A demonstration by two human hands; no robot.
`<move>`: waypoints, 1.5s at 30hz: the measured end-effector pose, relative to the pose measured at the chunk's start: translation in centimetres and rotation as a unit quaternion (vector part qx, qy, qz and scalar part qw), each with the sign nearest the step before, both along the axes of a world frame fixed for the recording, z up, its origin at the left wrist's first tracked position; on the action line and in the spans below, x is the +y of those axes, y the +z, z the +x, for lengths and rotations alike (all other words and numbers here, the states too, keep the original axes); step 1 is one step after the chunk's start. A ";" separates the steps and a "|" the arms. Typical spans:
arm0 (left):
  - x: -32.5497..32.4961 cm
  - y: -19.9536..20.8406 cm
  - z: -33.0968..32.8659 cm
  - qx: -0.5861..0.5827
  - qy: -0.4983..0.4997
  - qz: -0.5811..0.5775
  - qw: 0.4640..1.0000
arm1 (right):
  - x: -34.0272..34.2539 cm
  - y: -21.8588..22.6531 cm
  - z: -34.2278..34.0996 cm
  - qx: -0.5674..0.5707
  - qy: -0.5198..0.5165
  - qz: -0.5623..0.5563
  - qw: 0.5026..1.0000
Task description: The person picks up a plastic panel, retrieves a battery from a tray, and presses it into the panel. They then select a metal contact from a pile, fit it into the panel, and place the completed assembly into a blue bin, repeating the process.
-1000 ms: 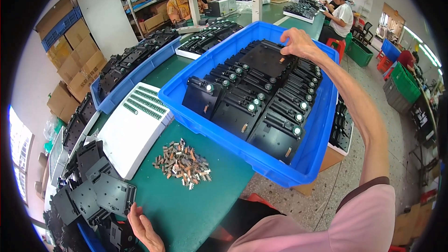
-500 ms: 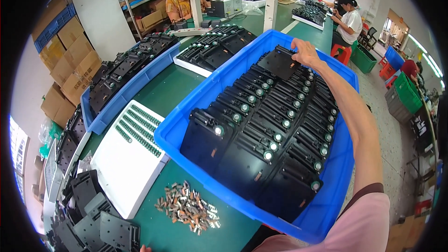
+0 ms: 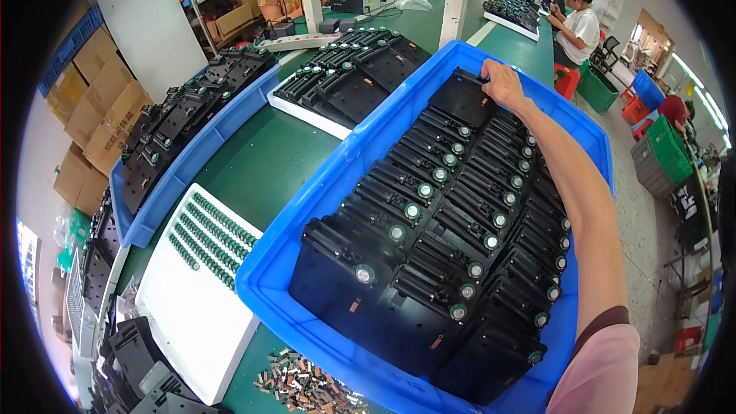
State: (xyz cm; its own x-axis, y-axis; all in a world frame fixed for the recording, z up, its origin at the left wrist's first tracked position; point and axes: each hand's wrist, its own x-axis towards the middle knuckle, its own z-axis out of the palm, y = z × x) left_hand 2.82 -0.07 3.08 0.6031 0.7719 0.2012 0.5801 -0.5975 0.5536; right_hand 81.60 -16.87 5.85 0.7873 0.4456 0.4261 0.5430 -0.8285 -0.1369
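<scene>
A deep blue plastic bin (image 3: 270,320) stands before me, packed with overlapping rows of black plastic plates (image 3: 345,249). Each carries ribbed black parts, and many show a round, silvery, green-rimmed piece. At the bin's far corner my right hand (image 3: 502,84) has its fingers closed on the edge of one black plate (image 3: 460,100), which lies against the others. The fingertips are partly hidden. My left hand is out of view. Beside the bin, a white foam board (image 3: 184,314) holds rows of small green-rimmed rings (image 3: 222,230).
A pile of small brown and silver pieces (image 3: 307,383) lies on the green table (image 3: 257,146). More black plates fill a lighter blue bin (image 3: 195,176) and a white tray (image 3: 307,111). Loose plates (image 3: 146,360) are stacked lower left. A person in white (image 3: 579,34) sits far right.
My view has shifted, so the bin appears larger and lower. The held plate now sits lower among the others. Fingertips of my left hand, earlier at the bottom edge, are gone from view.
</scene>
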 end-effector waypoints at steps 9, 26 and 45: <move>0.2 -0.1 0.3 0.026 -0.007 0.015 1.000 | 1.7 -1.2 0.3 0.058 -0.078 0.063 0.993; 0.2 0.1 0.7 0.037 -0.024 0.036 0.998 | 2.2 -3.1 0.4 -0.006 -0.126 0.084 0.988; 0.4 -1.1 -0.2 0.015 0.032 -0.006 0.999 | 1.0 0.8 -0.3 -0.091 -0.006 0.194 0.977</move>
State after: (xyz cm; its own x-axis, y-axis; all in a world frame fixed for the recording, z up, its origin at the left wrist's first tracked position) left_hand 2.66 0.36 1.96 0.5580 0.8112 0.1750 0.6328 -0.5524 0.5426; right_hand 81.34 -15.86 6.66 0.6875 0.2138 0.6940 0.5773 -0.7407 -0.3437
